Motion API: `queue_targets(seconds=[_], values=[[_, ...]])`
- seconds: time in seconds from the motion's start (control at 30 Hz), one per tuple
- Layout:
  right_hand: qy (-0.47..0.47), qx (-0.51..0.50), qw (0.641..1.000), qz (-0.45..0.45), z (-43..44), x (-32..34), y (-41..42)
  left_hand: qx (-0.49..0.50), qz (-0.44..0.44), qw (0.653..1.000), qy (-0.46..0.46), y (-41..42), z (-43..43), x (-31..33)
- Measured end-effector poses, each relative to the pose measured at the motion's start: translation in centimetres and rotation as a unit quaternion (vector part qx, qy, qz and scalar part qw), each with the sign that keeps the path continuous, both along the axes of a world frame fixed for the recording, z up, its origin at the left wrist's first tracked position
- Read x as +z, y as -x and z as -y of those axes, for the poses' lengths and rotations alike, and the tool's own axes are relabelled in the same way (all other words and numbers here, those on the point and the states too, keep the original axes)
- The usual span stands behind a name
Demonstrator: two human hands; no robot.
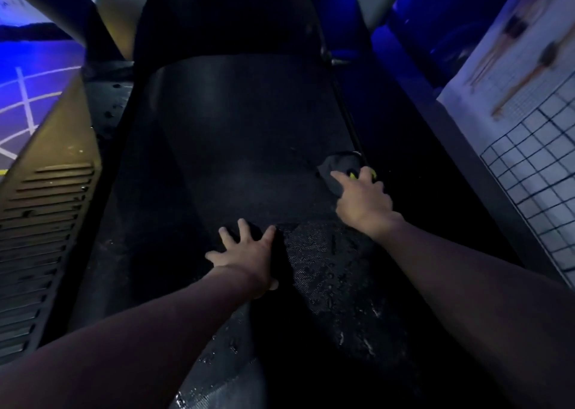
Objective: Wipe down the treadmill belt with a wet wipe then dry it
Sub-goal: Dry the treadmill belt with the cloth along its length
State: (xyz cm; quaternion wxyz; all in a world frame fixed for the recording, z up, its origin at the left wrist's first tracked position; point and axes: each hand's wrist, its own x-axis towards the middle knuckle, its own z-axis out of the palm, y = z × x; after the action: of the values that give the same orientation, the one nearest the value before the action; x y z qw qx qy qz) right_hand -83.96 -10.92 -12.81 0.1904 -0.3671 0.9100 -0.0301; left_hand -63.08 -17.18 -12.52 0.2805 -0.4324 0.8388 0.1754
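the left hand point(245, 256) lies flat, fingers spread, on the long black rough treadmill belt point(249, 147). the right hand point(364, 200) presses a dark grey wipe with yellow bits point(337, 163) at the belt's right edge; i cannot tell if it grips. the near part looks wet, so the hands might slip.

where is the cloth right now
In the head view, the dark cloth sits at the treadmill belt's right edge, under the right hand, ahead of the left hand.

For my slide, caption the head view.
Left hand flat on wet black textured treadmill belt; right hand presses dark grey cloth.
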Motion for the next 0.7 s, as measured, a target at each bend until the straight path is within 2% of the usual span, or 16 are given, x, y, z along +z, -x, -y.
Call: queue_targets(seconds=[0.2,0.3,0.5,0.7], values=[[-0.017,-0.001,0.999,-0.047,-1.5,-0.2,0.2,-0.010,-0.011,1.000,0.004,-0.8,0.1,-0.2],[-0.016,-0.007,0.999,-0.042,-1.8,-0.3,-0.1,-0.020,-0.022,1.000,0.002,-1.7,0.7,-0.2],[-0.001,-0.043,0.999,-0.029,-2.7,-1.1,-1.1,-0.077,0.015,0.997,-0.017,-2.5,1.8,0.5],[0.001,-0.047,0.998,-0.036,-1.4,-0.9,-2.3,-0.045,-0.033,0.996,0.065,-5.3,2.0,-0.3]])
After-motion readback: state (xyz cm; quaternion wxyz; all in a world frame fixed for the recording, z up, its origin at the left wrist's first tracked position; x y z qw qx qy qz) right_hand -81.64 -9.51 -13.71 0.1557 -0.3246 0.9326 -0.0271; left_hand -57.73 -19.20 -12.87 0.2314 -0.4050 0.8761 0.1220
